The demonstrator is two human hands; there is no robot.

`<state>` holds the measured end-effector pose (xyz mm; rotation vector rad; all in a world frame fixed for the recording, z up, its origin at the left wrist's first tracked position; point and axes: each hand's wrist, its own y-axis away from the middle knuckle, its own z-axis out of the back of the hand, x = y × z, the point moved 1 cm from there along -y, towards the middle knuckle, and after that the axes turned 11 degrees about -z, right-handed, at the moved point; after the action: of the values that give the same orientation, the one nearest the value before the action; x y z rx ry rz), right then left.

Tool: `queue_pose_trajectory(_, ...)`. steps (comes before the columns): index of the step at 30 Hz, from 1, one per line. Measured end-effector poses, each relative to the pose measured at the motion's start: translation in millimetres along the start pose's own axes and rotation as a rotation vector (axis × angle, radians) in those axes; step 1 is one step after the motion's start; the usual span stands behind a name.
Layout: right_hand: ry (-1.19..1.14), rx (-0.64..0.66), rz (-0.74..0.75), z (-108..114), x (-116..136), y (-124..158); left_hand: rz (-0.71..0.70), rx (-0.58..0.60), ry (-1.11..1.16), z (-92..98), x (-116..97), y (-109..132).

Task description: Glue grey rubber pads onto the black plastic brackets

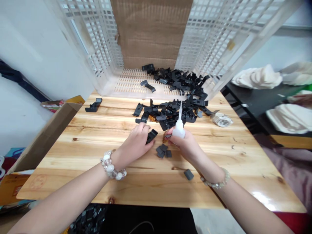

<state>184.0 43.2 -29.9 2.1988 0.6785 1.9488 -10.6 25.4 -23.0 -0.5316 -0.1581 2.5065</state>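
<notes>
My left hand [137, 140] is closed around a black plastic clip [152, 136], just above the wooden table. In my right hand [185, 145] is a small white squeeze bottle [179, 130], its thin nozzle pointing up and away. A small grey piece and something amber-brown [165, 137] show at the fingertips of that hand; exactly how they are held I cannot tell. Between the hands lie several small dark grey square pads [162, 150]. Another grey pad [188, 174] sits nearer the table's front edge.
A pile of black clips [170, 112] lies beyond my hands, with more clips [180, 79] in a white plastic crate [109, 87] tipped on its side. One clip [94, 105] rests at left, a tape roll [222, 120] at right. Cardboard boxes [46, 130] stand left of the table [97, 182].
</notes>
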Motion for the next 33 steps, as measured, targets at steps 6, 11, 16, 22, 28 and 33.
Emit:
queue_pose_trajectory(6, 0.004, 0.02, -0.091, -3.1, 0.9, 4.4, 0.025, 0.071, -0.078, 8.3, 0.7, 0.7)
queue_pose_trajectory(11, -0.02, 0.038, -0.051, -3.8, 7.4, 9.5, 0.141, 0.0, 0.227, 15.2, -2.5, 0.2)
queue_pose_trajectory(16, -0.044, 0.088, 0.001, -3.3, 10.1, 12.2, 0.189, -0.076, 0.951, 14.2, -6.9, -2.5)
queue_pose_trajectory(22, -0.022, 0.13, 0.005, -1.6, 10.2, 12.0, 0.292, -0.061, 1.306, 12.4, -10.8, -5.0)
queue_pose_trajectory(28, 0.017, 0.14, 0.044, -0.9, 7.3, 11.8, 0.324, -0.073, 1.481, 9.9, -18.2, -0.9)
queue_pose_trajectory(33, 0.07, 0.208, 0.087, -2.5, 5.0, 13.4, 0.422, -0.018, 1.625, 5.0, -27.7, 4.7)
